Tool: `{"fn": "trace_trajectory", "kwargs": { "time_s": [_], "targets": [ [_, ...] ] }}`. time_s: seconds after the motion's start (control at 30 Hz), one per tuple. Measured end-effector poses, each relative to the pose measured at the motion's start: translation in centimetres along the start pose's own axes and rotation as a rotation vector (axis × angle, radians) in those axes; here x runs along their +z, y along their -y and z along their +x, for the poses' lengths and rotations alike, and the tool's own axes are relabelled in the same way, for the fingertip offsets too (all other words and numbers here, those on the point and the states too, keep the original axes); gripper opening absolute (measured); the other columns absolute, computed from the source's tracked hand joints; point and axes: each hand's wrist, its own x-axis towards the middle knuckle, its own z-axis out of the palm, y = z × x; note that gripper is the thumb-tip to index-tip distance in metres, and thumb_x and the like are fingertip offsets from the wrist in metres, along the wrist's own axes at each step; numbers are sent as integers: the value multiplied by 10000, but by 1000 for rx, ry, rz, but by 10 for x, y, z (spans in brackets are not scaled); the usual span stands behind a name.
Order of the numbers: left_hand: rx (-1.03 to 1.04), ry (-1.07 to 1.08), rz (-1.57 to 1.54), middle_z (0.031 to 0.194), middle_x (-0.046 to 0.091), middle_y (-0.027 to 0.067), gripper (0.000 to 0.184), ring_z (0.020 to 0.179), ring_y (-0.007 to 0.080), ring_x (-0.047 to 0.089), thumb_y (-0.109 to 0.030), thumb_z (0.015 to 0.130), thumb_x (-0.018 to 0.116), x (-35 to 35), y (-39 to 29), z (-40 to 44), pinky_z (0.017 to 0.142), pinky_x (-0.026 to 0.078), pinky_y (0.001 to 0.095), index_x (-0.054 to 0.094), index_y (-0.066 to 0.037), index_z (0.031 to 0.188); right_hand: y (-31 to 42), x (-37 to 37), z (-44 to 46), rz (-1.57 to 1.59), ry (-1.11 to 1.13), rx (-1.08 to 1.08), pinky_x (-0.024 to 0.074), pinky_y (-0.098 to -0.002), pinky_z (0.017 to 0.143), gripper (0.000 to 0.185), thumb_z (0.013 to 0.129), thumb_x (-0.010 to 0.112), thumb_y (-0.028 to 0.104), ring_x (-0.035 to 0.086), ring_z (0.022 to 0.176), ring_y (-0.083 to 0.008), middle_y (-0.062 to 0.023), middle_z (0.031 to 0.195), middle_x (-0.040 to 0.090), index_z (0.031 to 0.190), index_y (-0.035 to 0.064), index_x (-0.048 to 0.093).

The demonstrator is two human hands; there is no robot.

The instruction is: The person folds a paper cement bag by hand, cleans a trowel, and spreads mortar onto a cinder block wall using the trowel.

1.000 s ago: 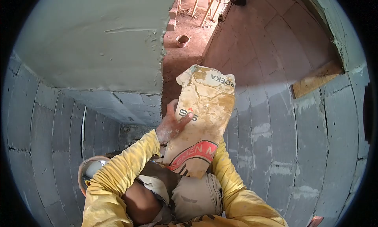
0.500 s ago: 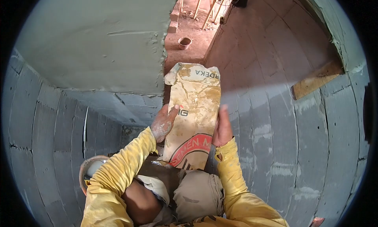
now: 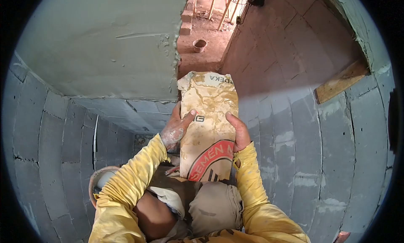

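A stained paper cement sack [image 3: 209, 129], folded into a long flat shape, is held upright in front of my knees. Its print, with a red band and the word SEMEN, shows on the near face. My left hand [image 3: 176, 128] grips the left edge, with the thumb over the front and the fingers behind. On the right edge, my right hand [image 3: 240, 132] holds it the same way, thumb on the front face. Grey smears mark the back of my left hand. The far side of the sack is hidden.
Grey block walls rise at left and right [image 3: 303, 158]. A plastered wall section [image 3: 105, 45] stands ahead on the left. Beside my left forearm is a bucket [image 3: 97, 182]. Through the opening lie a small bucket [image 3: 200, 45] and poles [image 3: 225, 11]. A wooden board [image 3: 341, 82] leans at right.
My right hand has closed from beside the sack onto its right edge, bringing the thumb over the front. The sack's top sits slightly lower and looks more crumpled.
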Motion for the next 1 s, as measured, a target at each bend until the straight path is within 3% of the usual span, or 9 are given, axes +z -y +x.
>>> {"fn": "trace_trajectory", "kwargs": {
  "time_s": [0.03, 0.2, 0.37, 0.43, 0.63, 0.7, 0.83, 0.9, 1.0],
  "targets": [
    [92, -68, 80, 1283, 626, 101, 486, 1145, 186, 630, -368, 1044, 536, 4, -3, -1, 965, 540, 367, 463, -47, 1402, 0, -2, 1, -30, -10, -5, 536, -419, 950, 452, 966, 605, 241, 664, 1083, -284, -156, 1242, 649, 1344, 5, 528],
    [-230, 255, -249, 1284, 630, 106, 479, 1150, 227, 643, -352, 1046, 531, 5, -26, -14, 975, 549, 399, 449, -48, 1407, 2, 2, -2, 86, 32, 82, 534, -419, 954, 469, 962, 609, 244, 662, 1092, -285, -154, 1242, 650, 1358, 9, 516],
    [-367, 320, -462, 1308, 622, 129, 482, 1178, 258, 638, -359, 1047, 521, 1, -22, -9, 1000, 542, 427, 458, -41, 1404, 4, -6, 0, 100, 51, 110, 533, -414, 957, 493, 963, 607, 245, 656, 1114, -279, -147, 1251, 646, 1383, 13, 497],
    [-409, 325, -459, 1323, 616, 141, 489, 1194, 271, 631, -365, 1050, 509, 0, -16, -6, 1014, 534, 439, 455, -39, 1411, 8, -11, 1, -99, 11, 31, 529, -404, 957, 503, 962, 608, 249, 649, 1120, -269, -141, 1262, 640, 1397, 25, 490],
    [-476, 397, -627, 1373, 584, 166, 532, 1216, 287, 618, -398, 1055, 480, 5, -14, -4, 1055, 500, 445, 435, -40, 1446, 1, -15, 2, -149, -45, -55, 534, -384, 934, 492, 963, 594, 230, 648, 1100, -257, -133, 1269, 631, 1404, 42, 482],
    [-488, 338, -657, 1281, 636, 147, 482, 1163, 261, 647, -353, 1051, 512, 11, -11, -6, 991, 547, 413, 479, -14, 1391, -1, -17, 2, -97, -39, -51, 538, -393, 930, 484, 964, 587, 224, 652, 1095, -267, -140, 1268, 629, 1397, 34, 483],
    [-515, 364, -551, 1288, 628, 162, 479, 1170, 274, 641, -302, 1028, 570, 18, -12, -14, 1004, 539, 418, 472, -11, 1396, -2, -21, 8, -105, -33, -158, 549, -426, 926, 465, 968, 570, 215, 661, 1079, -299, -168, 1260, 622, 1375, 9, 481],
    [-413, 392, -435, 1349, 593, 189, 452, 1193, 288, 630, -189, 1016, 579, 23, -17, -18, 1030, 521, 449, 454, -22, 1417, -2, -26, 17, -109, -52, -171, 541, -430, 954, 469, 984, 542, 222, 650, 1115, -311, -181, 1288, 612, 1392, 3, 466],
    [-493, 435, -526, 1325, 608, 187, 459, 1170, 300, 642, -100, 986, 599, 23, -19, -15, 1027, 524, 457, 456, -19, 1414, 0, -27, 18, -115, -42, -195, 531, -441, 987, 509, 1003, 535, 273, 635, 1159, -326, -199, 1324, 595, 1421, -2, 441]
  ]
}}
